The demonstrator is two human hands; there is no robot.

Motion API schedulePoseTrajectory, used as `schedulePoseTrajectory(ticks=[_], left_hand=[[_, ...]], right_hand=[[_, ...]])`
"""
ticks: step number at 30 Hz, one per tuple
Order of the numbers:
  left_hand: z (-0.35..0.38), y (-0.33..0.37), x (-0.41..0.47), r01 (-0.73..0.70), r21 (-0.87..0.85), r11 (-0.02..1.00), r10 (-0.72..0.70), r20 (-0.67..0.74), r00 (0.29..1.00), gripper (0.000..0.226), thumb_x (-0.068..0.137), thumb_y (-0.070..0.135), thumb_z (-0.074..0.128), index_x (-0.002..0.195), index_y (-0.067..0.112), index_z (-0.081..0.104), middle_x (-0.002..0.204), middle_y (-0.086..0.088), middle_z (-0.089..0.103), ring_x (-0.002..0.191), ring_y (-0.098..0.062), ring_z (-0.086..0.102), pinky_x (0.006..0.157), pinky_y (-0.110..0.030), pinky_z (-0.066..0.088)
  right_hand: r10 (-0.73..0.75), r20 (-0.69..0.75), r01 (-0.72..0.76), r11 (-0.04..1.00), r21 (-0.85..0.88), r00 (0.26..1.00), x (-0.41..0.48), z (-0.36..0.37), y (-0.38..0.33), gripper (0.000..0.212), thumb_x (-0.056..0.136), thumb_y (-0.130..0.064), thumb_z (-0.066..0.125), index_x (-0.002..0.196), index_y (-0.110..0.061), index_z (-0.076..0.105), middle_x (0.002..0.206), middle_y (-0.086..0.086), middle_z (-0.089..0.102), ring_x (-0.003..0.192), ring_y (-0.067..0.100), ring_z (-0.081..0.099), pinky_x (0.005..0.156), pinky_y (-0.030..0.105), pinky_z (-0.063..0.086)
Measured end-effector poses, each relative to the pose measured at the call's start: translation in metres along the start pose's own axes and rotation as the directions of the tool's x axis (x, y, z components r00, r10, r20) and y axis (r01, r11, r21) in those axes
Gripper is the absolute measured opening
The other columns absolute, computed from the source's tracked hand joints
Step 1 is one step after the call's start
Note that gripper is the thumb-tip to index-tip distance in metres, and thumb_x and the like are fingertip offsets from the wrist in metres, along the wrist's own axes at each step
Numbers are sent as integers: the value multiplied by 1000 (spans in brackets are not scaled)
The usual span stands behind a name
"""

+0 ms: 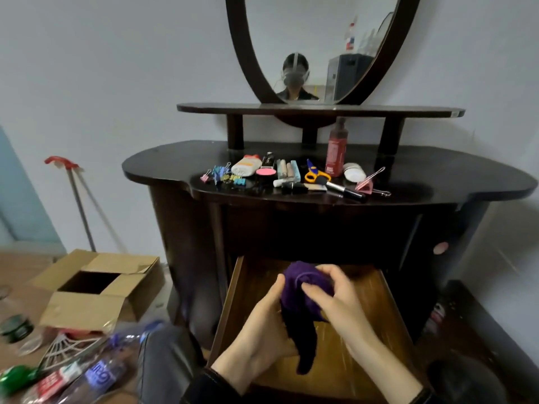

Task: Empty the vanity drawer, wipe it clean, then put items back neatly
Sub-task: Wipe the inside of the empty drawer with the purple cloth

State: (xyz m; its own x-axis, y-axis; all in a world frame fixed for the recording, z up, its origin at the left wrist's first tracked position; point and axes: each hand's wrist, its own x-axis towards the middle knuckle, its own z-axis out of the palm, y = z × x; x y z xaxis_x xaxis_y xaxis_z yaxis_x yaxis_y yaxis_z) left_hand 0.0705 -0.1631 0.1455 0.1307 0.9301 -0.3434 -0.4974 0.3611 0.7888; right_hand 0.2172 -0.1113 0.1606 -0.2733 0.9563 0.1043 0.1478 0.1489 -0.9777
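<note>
Purple cloth, bunched into a wad, is held by both hands above the open wooden drawer, whose bare floor shows beneath it. The left hand cups the wad from the left and below, thumb upright along its edge; its fingers are hidden behind the fabric. The right hand grips it from the right, fingers curled over the top and thumb pressed into the front. A dark tail of the cloth hangs down between the wrists. On the dark vanity top lie coloured binder clips, a pink compact, yellow-handled scissors and a standing red bottle. An open cardboard box sits on the floor to the left
</note>
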Motion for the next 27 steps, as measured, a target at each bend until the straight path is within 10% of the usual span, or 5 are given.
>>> schedulePoseTrajectory(ticks=[7, 12, 18, 22, 27], left_hand=[[-27, -14, 20, -157, 342, 926, 255, -262, 931, 37, 75, 6, 67, 111, 6, 67, 103, -19, 70, 89, -29, 65, 69, -32, 54], [-38, 1, 21, -297, 505, 810, 255, 152, 955, 55, 61, -1, 67, 115, 14, 69, 107, -8, 72, 98, -23, 69, 84, -28, 55], [-43, -4, 33, -476, 646, 597, 418, 256, 872, 63, 70, -9, 67, 126, 20, 58, 111, -4, 69, 100, -18, 69, 89, -31, 56], [-59, -18, 42, -439, 897, 44, 498, 362, 788, 65, 78, 17, 70, 138, 33, 52, 121, 21, 58, 124, -3, 49, 101, -26, 47], [-91, -6, 52, -372, 928, 25, 507, 309, 805, 53, 81, 48, 72, 132, 35, 59, 122, 20, 61, 118, -2, 48, 103, -23, 40]], right_hand=[[133, 294, -107, 989, -104, 946, -19, -5, 44, 23, 78, -33, 69, 101, -33, 71, 114, -19, 63, 110, -9, 57, 91, 14, 43], [259, 261, -285, 956, 68, 930, -9, -14, 51, 71, 69, -83, 66, 131, -51, 57, 135, -17, 60, 124, 2, 57, 96, 22, 49], [335, 621, -693, 495, 524, 709, 1, 3, 77, 67, 94, -63, 58, 142, -16, 58, 149, 22, 51, 137, 43, 49, 108, 57, 44], [444, 612, -734, 567, 373, 655, 9, 12, 85, 59, 89, -62, 62, 128, -18, 70, 132, 21, 65, 109, 37, 69, 70, 40, 58], [616, 425, -745, 596, 299, 663, 19, 6, 98, 41, 90, -31, 72, 123, -8, 67, 108, 18, 74, 69, 22, 66, 39, 22, 40]])
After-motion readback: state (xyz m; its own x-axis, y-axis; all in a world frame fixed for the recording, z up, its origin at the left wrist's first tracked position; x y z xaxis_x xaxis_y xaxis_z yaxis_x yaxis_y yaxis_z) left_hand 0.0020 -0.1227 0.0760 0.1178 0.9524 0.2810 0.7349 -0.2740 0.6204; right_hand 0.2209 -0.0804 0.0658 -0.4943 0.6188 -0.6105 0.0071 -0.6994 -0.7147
